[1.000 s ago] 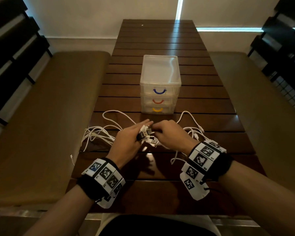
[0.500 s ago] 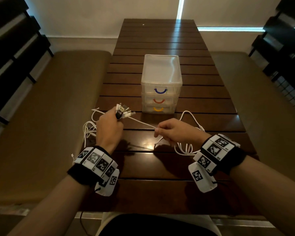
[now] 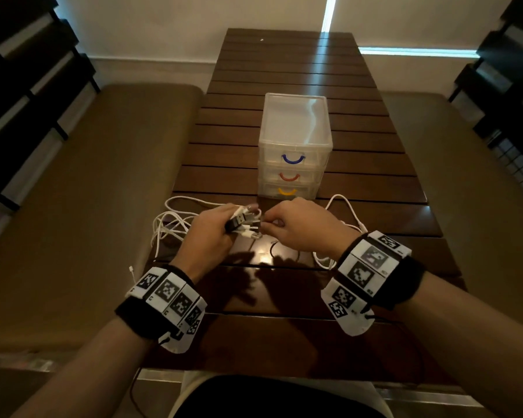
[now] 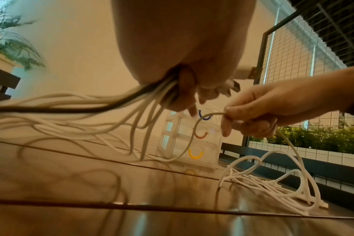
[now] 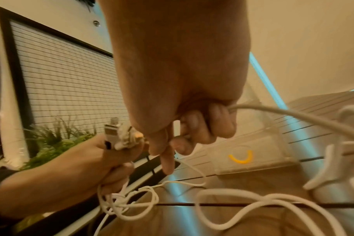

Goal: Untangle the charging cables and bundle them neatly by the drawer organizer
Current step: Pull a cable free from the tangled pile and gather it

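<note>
My left hand (image 3: pixel 212 233) grips a bunch of cable plugs (image 3: pixel 245 224), white ones and one black, just in front of the drawer organizer (image 3: pixel 295 146). Their cords (image 4: pixel 75 111) trail left from the fist onto the table in loose loops (image 3: pixel 169 224). My right hand (image 3: pixel 290 227) sits right next to the plugs and pinches one white cable (image 4: pixel 210 114), which runs through its curled fingers (image 5: pixel 220 121) and out to the right. Another heap of white cable (image 3: pixel 344 224) lies by my right wrist (image 4: pixel 273 185). The organizer is clear plastic with blue, red and yellow handles.
The dark slatted wooden table (image 3: pixel 284 297) is narrow, with padded benches on both sides (image 3: pixel 73 221). A stray white plug (image 3: pixel 131 269) hangs at the table's left edge. Behind the organizer the tabletop runs to the wall.
Half a second ago my hands were apart with a cable stretched between them; the left hand has come back right and down, and the right hand has slid up to meet the plugs.
</note>
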The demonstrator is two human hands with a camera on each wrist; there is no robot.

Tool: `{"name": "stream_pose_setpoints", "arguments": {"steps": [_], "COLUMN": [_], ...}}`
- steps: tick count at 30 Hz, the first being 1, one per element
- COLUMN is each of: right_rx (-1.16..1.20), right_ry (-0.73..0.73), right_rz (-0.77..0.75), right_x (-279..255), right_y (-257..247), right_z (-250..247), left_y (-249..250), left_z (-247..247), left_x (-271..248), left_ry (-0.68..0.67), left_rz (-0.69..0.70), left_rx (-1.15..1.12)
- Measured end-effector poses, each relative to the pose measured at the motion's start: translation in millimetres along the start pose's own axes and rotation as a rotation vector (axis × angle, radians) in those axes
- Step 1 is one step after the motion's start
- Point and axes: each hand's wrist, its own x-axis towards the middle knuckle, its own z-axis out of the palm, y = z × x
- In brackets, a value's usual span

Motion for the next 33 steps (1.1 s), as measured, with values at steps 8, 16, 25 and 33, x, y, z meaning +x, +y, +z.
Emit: {"name": "stream_pose_setpoints", "arguments": {"steps": [8,16,25,33], "right_rx": [-0.014,0.063,0.102,0.111], "right_ry": [0.085,0.112,0.073,-0.037], "right_rz": [-0.092,0.012,0.099,0.137], "right_x": [17,33,43,48], "right_y": [-24,-22,-33,-29], "right_z": [9,30,49,55], "left_y": [-12,-35,-60,-97], "left_z": [-34,-77,-103,-130], "left_x": [-9,-9,-7,-15], "left_ry": [-0.211,0.066,0.381,0.454], "left_rz": [-0.106,-0.42,-0.677,-0.916], "left_rx": [0.068,0.341,0.315,0.336]}}
